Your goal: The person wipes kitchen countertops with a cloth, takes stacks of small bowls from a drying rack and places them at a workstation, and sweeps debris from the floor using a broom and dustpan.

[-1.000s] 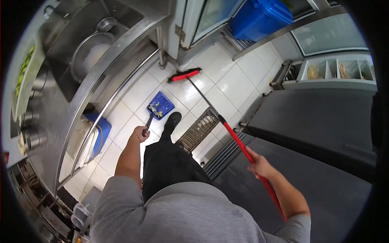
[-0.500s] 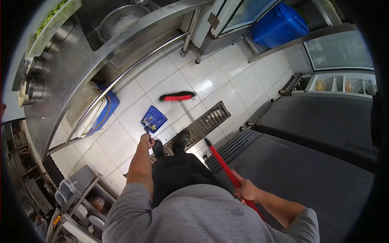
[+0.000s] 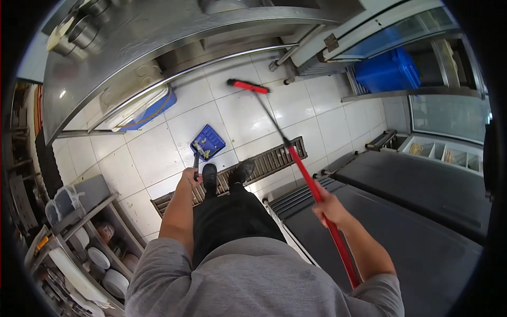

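Observation:
My left hand (image 3: 192,177) is closed on the dark handle of a blue dustpan (image 3: 209,143), which lies on the white tiled floor just ahead of my shoes. Pale and yellowish scraps sit in the pan near its handle. My right hand (image 3: 328,207) grips the red pole of a broom (image 3: 305,173). The pole runs forward and left to a red broom head (image 3: 250,86) with dark bristles, beyond the dustpan and to its right. Whether the bristles touch the floor I cannot tell.
A metal drain grate (image 3: 264,161) crosses the floor by my shoes. A steel counter (image 3: 127,39) with a rail spans the far left, containers beneath. Dark-topped units (image 3: 391,222) stand at the right, a blue bin (image 3: 388,71) at the back right, and shelves (image 3: 100,216) at the left.
The broom head came closer to the dustpan, then swung away again. My view has turned, bringing more of the left shelves into sight. Both my feet now stand by the grate.

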Demonstrator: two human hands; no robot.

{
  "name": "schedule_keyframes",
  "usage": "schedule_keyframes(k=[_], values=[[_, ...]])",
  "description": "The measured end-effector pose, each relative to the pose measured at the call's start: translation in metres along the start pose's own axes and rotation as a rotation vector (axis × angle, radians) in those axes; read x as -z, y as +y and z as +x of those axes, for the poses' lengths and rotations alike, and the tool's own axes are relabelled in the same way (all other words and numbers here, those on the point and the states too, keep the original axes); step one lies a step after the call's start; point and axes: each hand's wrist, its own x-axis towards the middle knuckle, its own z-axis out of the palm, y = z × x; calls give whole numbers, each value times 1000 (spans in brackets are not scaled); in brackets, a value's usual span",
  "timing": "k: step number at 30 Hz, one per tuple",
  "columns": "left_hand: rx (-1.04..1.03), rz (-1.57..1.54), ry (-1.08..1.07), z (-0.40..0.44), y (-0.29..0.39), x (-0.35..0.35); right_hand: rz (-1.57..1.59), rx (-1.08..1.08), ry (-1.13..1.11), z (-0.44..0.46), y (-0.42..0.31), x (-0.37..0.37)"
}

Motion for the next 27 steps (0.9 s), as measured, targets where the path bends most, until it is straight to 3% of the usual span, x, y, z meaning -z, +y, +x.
schedule_keyframes(k=[4, 8, 13, 15, 19, 21, 24, 27], values=[[-32, 59, 93, -10, 9, 31, 62, -5, 80, 57, 23, -24], [-68, 194, 190, 0, 16, 63, 5, -178, 3, -27, 56, -74], [-13, 185, 193, 19, 18, 72, 423, -297, -231, -98, 61, -107], [44, 142, 194, 22, 18, 72, 782, -441, -434, -108, 49, -104], [-31, 151, 176, 15, 15, 81, 516, -382, -471, -124, 11, -113], [-13, 117, 138, 13, 15, 98, 180, -258, -318, -125, -9, -116], [-1, 44, 90, 3, 15, 124, -35, -49, -161, -84, -28, -111], [208, -254, -56, 1, 11, 158, 4, 26, -93, -8, -38, -106]])
